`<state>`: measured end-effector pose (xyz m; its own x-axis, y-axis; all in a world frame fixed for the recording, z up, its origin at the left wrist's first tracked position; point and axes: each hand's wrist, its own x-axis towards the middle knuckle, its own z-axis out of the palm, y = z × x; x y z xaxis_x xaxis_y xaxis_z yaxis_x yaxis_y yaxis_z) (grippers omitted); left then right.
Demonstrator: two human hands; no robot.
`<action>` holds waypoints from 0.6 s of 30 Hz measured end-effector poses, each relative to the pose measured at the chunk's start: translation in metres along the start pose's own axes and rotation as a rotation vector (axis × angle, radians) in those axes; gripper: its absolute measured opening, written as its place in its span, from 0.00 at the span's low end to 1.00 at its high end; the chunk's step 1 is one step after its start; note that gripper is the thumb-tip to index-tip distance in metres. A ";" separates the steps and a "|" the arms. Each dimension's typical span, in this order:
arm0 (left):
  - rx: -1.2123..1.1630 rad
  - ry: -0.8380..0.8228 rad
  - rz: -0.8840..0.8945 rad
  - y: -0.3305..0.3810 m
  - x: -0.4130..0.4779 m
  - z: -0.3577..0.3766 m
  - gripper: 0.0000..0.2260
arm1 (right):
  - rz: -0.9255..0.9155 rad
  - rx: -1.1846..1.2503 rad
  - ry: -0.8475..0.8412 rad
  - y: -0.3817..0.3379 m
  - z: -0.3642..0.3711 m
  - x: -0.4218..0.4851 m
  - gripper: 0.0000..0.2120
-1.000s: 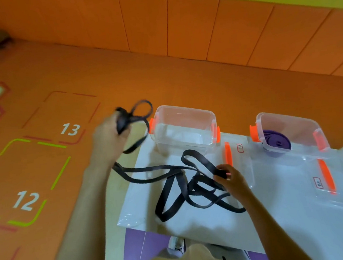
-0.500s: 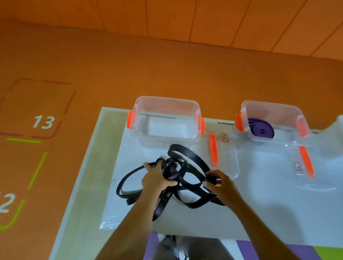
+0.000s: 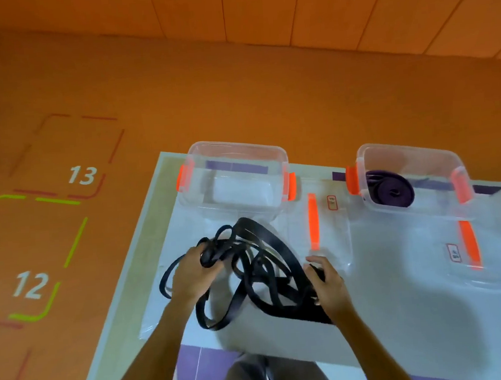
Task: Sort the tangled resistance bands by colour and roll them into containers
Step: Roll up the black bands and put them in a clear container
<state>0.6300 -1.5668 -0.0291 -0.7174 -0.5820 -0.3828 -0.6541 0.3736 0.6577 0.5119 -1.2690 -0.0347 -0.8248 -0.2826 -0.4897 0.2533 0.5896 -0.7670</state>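
Since left hand (image 3: 191, 273) dropped, black bands (image 3: 290, 312) bunched — right hand (image 3: 329, 286) still pinching

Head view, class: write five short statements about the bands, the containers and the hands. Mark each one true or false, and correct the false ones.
1. The purple band lies rolled inside the right container. True.
2. The left container holds a rolled black band. False: no band is in it.
3. The left hand and the right hand both grip the black bands. True.
4. Both containers have lids clipped on. False: both are open, and the left lid and the right lid lie on the table in front of them.
5. The black bands lie in a neat coil. False: they are a loose tangle on the table.
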 end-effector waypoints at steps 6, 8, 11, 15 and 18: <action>-0.104 0.076 -0.023 0.020 -0.019 -0.012 0.06 | -0.087 -0.410 -0.400 -0.006 0.023 0.014 0.25; -0.003 -0.029 -0.008 0.029 -0.020 -0.002 0.03 | -0.136 -0.583 -0.432 -0.005 0.035 0.015 0.26; 0.125 -0.098 -0.053 0.042 -0.021 0.018 0.14 | -0.129 -0.638 -0.337 0.000 0.043 0.012 0.19; 0.207 -0.021 0.013 0.059 -0.021 0.038 0.21 | -0.166 -0.496 -0.231 0.011 0.036 0.009 0.10; 0.144 -0.156 0.049 0.072 -0.019 0.059 0.21 | -0.257 -0.351 -0.244 0.010 0.031 0.008 0.07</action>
<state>0.5827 -1.4864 -0.0130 -0.7703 -0.4459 -0.4558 -0.6369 0.5046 0.5828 0.5231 -1.2888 -0.0588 -0.6855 -0.5960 -0.4182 -0.1622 0.6849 -0.7104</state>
